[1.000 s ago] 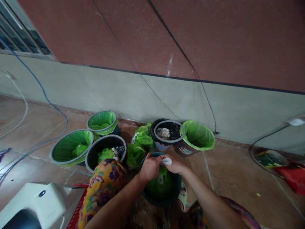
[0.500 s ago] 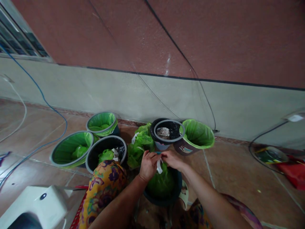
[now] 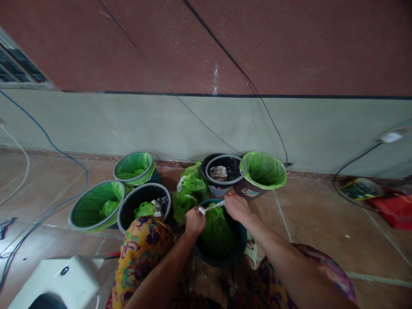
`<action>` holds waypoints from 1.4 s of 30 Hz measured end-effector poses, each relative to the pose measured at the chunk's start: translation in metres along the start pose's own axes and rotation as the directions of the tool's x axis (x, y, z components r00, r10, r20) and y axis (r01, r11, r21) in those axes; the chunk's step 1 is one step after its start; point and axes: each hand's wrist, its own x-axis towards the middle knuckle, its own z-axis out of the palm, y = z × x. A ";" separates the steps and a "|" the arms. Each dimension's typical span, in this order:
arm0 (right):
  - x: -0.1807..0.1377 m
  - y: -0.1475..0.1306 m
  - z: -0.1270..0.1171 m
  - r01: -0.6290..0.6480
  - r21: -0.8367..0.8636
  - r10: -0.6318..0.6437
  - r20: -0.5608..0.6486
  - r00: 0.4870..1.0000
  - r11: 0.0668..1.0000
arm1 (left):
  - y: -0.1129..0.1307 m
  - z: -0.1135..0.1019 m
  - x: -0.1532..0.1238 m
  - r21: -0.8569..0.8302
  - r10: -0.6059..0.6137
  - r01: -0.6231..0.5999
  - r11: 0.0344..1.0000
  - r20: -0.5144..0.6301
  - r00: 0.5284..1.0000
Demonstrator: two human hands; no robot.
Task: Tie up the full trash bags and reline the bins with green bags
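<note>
A dark round bin stands on the floor right in front of me, with a green plastic bag inside it. My left hand and my right hand are both closed on the ends of a white tie strip. The strip is stretched taut between them above the bag's top. My knee in yellow flowered cloth is at the left of the bin.
Several more bins stand along the wall: two with green liners at the left, a dark one, a black-lined one and a green-lined one. A tied green bag lies between them. Cables cross the tiled floor. A white object sits at lower left.
My hands have drawn apart, left toward me and right away, pulling the white strip from a loose bunch into a taut line. The view has shifted slightly left.
</note>
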 end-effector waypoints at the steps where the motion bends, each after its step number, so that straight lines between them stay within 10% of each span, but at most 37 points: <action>1: 0.001 0.001 -0.001 0.005 0.043 -0.006 0.012 1.000 0.999 | -0.001 0.000 0.002 -0.089 -0.032 0.033 0.996 0.006 0.999; 7: 0.000 0.000 -0.016 0.043 0.356 -0.045 -0.002 0.999 0.933 | 0.009 0.002 0.010 -0.732 -0.032 0.119 0.670 0.132 0.991; 14: -0.001 -0.002 -0.017 0.096 0.747 -0.090 -0.049 0.995 0.657 | 0.015 0.009 0.010 -0.904 -0.005 0.228 0.360 0.243 0.970; 20: -0.004 -0.010 -0.019 0.097 0.928 -0.217 -0.018 0.976 0.361 | 0.012 0.011 0.010 -0.876 0.194 0.064 0.479 0.176 0.965; 25: -0.006 -0.020 -0.025 0.234 0.887 -0.372 -0.076 0.925 0.399 | 0.007 0.020 0.012 -0.709 0.285 -0.127 0.693 0.108 0.952; 29: 0.002 -0.013 -0.025 0.169 0.953 -0.216 -0.115 0.970 0.251 | 0.006 0.022 0.013 -0.655 0.294 -0.167 0.737 0.089 0.952; 36: 0.008 -0.006 -0.003 0.212 0.725 -0.289 -0.019 0.957 0.655 | 0.005 0.021 0.012 -0.679 0.268 -0.127 0.723 0.106 0.958; 42: 0.003 -0.013 -0.001 0.249 0.512 -0.266 -0.041 0.963 0.822 | 0.006 0.025 0.014 -0.755 0.183 -0.041 0.655 0.106 0.977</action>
